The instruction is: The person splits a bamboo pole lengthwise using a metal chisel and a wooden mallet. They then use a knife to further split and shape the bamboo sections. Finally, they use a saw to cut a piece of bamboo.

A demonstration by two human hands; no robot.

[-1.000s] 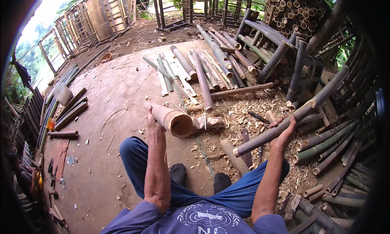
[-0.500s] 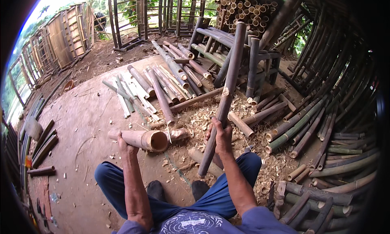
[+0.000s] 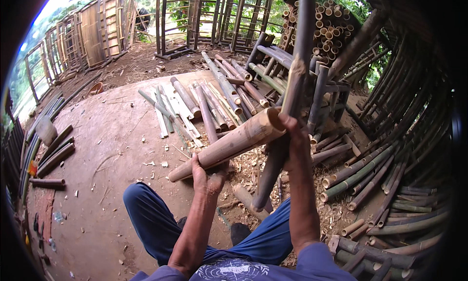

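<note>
Hard-looking, chip-strewn floor [image 3: 107, 203] runs toward a bamboo stack [image 3: 334, 30]. Above it, the pole [image 3: 299, 47], likely stiff and weighty, slants, gripped by the right hand [image 3: 295, 139], behind the tube [image 3: 234, 140], probably lighter, rigid and smooth, best cradled from below, as the left hand [image 3: 208, 177] grips it.

Daylight glares white at ten o'clock; soft light on the floor [image 3: 109, 139]; fisheye edges bend, blackening toward three o'clock
</note>
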